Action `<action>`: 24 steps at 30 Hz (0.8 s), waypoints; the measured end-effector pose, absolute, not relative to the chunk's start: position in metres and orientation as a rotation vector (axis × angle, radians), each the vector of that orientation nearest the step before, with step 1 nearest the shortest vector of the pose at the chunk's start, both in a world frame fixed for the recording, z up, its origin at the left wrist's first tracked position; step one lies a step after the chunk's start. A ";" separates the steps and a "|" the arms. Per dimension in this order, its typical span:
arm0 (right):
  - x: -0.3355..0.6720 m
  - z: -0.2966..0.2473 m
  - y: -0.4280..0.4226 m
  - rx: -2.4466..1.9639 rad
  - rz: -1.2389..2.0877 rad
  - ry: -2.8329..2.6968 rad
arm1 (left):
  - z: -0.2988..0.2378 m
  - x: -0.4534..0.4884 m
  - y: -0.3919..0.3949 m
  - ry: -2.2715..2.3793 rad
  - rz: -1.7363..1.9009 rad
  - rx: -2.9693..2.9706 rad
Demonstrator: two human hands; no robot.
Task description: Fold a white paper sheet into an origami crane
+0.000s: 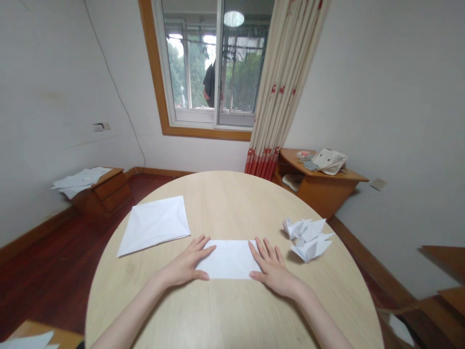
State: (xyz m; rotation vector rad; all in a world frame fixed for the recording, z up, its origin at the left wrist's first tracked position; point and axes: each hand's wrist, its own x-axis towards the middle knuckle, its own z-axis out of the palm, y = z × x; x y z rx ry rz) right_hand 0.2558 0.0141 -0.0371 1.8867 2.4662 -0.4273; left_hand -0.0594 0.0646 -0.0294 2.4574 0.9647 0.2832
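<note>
The folded sheet [228, 259] lay flat near the front edge of the round table [225, 203], a plain rectangle so far; judged from that, only an early fold was done and most shaping remained. The left hand [187, 265] and right hand [273, 267] pressed its ends, fingers spread flat, gripping nothing; two finished paper models [308, 238] sat to the right, a larger creased sheet [154, 224] to the left; beyond stood a window [212, 63], curtain [283, 87] and low wooden cabinets [319, 186].

White folded paper [228, 259] on pale wood-grain table [225, 310].
</note>
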 end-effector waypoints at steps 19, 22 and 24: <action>0.273 -0.040 0.014 1.856 -0.503 2.527 | -0.030 -0.082 0.072 1.002 0.224 2.407; 0.271 -0.036 0.013 1.857 -0.547 2.507 | -0.029 -0.083 0.072 0.993 0.234 2.387; 0.272 -0.034 0.013 1.832 -0.587 2.510 | -0.029 -0.082 0.072 0.999 0.221 2.367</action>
